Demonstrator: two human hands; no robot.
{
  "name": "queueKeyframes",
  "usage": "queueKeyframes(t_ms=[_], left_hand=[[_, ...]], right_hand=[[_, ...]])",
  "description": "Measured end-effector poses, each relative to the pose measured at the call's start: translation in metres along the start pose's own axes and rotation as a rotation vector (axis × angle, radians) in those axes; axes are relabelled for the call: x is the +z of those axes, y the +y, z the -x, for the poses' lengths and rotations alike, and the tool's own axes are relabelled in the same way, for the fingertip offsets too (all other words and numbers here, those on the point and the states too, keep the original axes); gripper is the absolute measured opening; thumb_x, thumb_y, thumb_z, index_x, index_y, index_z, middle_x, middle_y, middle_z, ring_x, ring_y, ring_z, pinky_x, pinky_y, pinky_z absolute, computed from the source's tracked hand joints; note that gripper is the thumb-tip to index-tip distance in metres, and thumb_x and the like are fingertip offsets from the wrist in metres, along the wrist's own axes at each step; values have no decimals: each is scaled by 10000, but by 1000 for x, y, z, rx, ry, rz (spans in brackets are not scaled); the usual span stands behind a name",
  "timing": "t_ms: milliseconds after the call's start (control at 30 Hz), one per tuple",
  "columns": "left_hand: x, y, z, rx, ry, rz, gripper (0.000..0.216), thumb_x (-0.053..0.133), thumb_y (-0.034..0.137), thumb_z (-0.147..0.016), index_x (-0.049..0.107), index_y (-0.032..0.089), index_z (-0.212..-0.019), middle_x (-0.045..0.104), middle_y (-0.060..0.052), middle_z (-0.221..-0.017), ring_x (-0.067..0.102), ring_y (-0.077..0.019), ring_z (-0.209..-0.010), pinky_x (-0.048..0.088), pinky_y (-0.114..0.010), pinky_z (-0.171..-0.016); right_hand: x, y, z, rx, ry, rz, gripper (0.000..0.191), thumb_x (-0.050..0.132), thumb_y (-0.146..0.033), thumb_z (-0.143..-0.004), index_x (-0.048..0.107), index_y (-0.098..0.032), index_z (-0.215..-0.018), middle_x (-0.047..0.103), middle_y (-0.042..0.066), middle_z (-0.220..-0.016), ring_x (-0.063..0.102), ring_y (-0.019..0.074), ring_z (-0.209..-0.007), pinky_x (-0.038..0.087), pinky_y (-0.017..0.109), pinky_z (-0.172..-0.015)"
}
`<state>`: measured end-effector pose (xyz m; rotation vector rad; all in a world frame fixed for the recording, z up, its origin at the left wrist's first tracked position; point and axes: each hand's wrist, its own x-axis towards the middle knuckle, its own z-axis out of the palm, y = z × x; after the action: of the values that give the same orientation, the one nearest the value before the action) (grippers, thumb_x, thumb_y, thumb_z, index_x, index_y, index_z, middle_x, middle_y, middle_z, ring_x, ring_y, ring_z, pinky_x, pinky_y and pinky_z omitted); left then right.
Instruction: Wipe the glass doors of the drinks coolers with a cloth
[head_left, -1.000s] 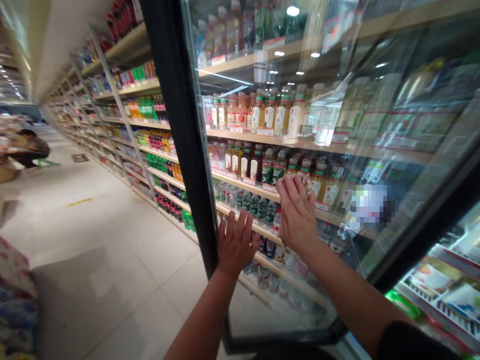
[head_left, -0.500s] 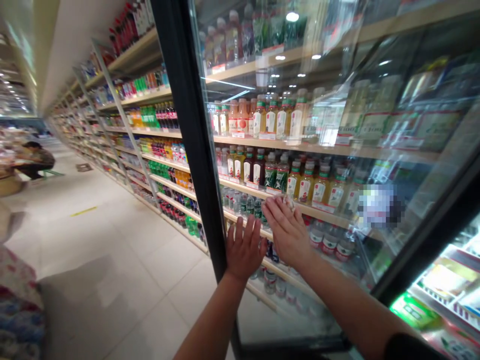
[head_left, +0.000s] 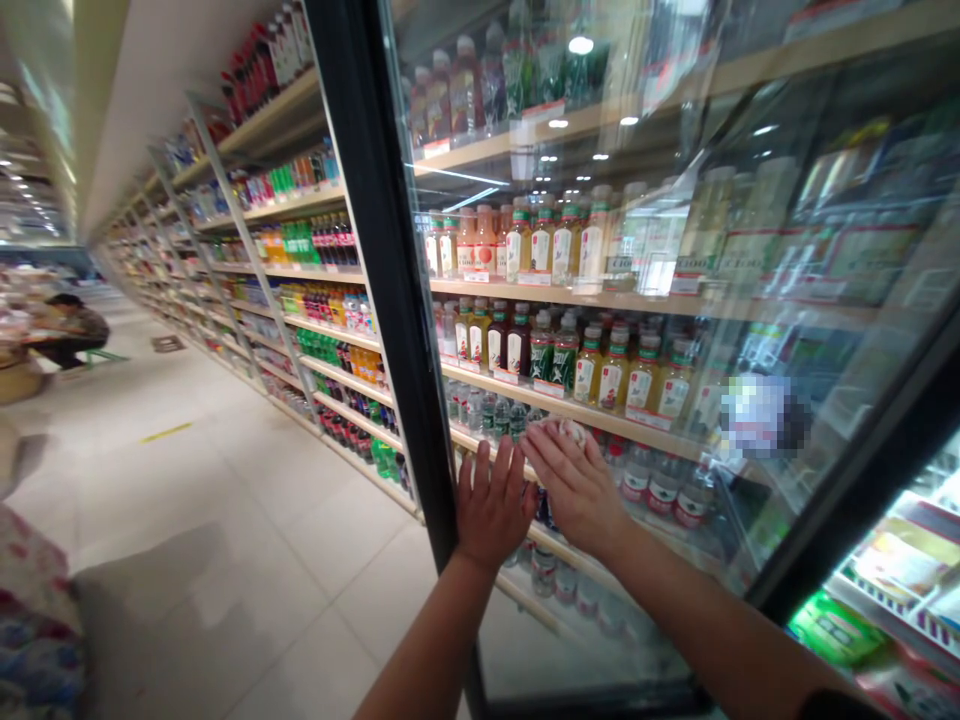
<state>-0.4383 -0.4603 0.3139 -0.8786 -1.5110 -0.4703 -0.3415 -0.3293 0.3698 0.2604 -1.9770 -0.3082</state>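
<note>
- While the open glass door [head_left: 675,330] stands across the aisle, the left hand [head_left: 491,503] lies flat on it, fingers spread, grasping nothing.
- The right hand [head_left: 576,482] presses a crumpled white cloth [head_left: 561,430] against the glass, just beside the left.
- Bottles [head_left: 600,370] line the shelves behind.

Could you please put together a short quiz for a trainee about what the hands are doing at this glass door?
1. True or false: the left hand lies flat on the glass door.
2. What does the right hand press to the glass: A a white cloth, B a bottle, C a scraper?
3. Which hand is nearer the black door frame?

Key: 1 true; 2 A; 3 the left hand.
</note>
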Motion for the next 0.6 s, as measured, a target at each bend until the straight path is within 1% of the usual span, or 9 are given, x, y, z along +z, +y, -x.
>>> queueKeyframes(t_ms=[67,200,267,333,467,600], left_hand=[[0,0,0,2,2,0,706,554,318,-943,282,102,-1559,479,-170,-1501,208,-286,-1528,185,-476,-1262],[1,0,-1,-4,-3,-1,714,563,317,-936,286,103,-1558,474,-167,-1506,188,-281,-1535,178,-468,-1265],[1,0,-1,-5,-3,-4,716,568,314,-932,288,106,-1558,467,-163,-1513,189,-277,-1536,178,-462,-1266],[0,0,-2,-3,0,-2,715,564,306,-934,282,106,-1560,457,-162,-1522,185,-276,-1537,178,-462,-1266],[-1,-1,-1,1,-9,-1,737,578,301,-934,255,109,-1568,448,-164,-1529,170,-277,-1541,166,-461,-1269],[-1,-3,-1,11,-6,-9,745,598,312,-928,269,106,-1564,451,-175,-1526,188,-289,-1537,186,-472,-1263]], right_hand=[[-4,3,1,-13,0,-1,545,419,-128,-955,467,-193,-1493,562,51,-1472,319,151,-1501,96,376,-1281],[-13,13,-7,77,36,29,618,413,-90,-938,370,-178,-1549,503,80,-1520,266,185,-1525,145,412,-1271],[-12,13,-6,101,47,24,642,415,-85,-938,325,-174,-1568,498,86,-1523,244,187,-1532,148,417,-1270],[-8,9,-3,89,52,12,642,408,-87,-946,306,-172,-1573,521,80,-1505,244,171,-1531,127,402,-1274],[-10,7,-6,65,49,-4,625,402,-83,-948,335,-175,-1562,533,66,-1498,254,164,-1527,143,391,-1274],[-17,16,-12,139,71,31,629,400,-70,-932,363,-170,-1552,494,77,-1528,260,187,-1527,166,406,-1270]])
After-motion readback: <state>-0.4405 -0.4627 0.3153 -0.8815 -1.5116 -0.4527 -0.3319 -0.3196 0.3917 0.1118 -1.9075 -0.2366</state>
